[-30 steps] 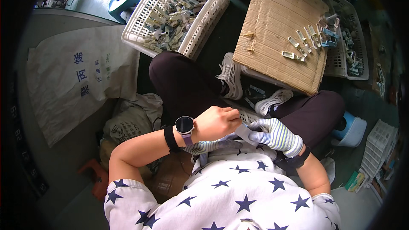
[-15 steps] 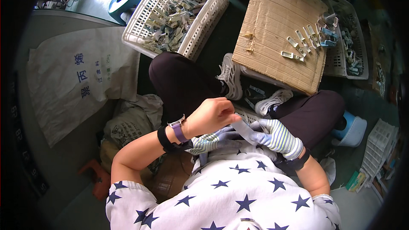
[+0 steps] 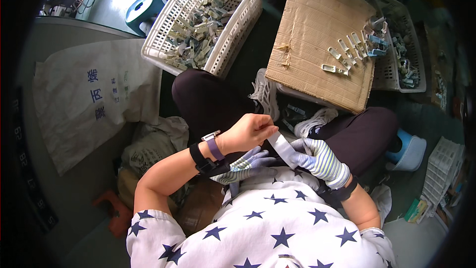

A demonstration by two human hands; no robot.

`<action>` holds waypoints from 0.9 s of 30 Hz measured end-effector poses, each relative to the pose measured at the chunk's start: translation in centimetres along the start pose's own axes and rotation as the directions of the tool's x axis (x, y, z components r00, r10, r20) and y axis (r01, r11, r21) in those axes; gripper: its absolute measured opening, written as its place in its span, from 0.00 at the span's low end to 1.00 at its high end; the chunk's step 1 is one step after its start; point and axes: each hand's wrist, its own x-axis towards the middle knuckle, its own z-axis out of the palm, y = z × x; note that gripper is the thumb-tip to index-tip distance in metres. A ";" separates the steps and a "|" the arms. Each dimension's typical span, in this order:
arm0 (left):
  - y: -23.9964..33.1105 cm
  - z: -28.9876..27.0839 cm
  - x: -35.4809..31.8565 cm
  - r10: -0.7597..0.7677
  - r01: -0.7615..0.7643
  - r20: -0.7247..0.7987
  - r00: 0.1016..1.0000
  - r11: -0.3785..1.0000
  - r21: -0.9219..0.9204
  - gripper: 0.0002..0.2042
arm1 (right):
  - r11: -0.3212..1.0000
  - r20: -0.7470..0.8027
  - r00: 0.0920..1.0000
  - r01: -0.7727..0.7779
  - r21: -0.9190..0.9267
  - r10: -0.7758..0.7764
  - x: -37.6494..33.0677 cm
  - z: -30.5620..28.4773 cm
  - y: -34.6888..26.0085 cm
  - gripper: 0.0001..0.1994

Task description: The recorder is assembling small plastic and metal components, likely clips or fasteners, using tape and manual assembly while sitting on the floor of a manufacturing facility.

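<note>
Both hands met over the lap: bare left hand (image 3: 250, 131) pinching a grey strip (image 3: 282, 148) at its upper end, gloved right hand (image 3: 317, 156) gripping its lower end; the second glove (image 3: 245, 166), draped loosely beneath, looked likely to slide off.

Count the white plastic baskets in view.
2. One white basket lies beyond the left knee, full of small parts; another basket sits right of the cardboard sheet, which partly hides it. More may be hidden.
</note>
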 end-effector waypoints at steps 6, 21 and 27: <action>2.8 -1.7 1.2 -0.045 0.068 0.107 0.993 0.972 -0.225 0.14 | 0.989 0.023 0.990 0.139 -0.046 -0.138 -0.7 -1.0 -1.3 0.18; 7.1 -1.9 4.5 0.246 -0.301 0.225 0.943 0.917 0.261 0.08 | 0.901 0.064 0.985 0.170 -0.399 -0.158 -0.5 -1.8 -3.7 0.16; 8.5 -4.4 8.0 0.161 -0.207 0.215 0.963 0.955 0.213 0.08 | 0.883 0.085 0.967 0.253 -0.395 -0.240 -1.5 -3.7 -3.5 0.17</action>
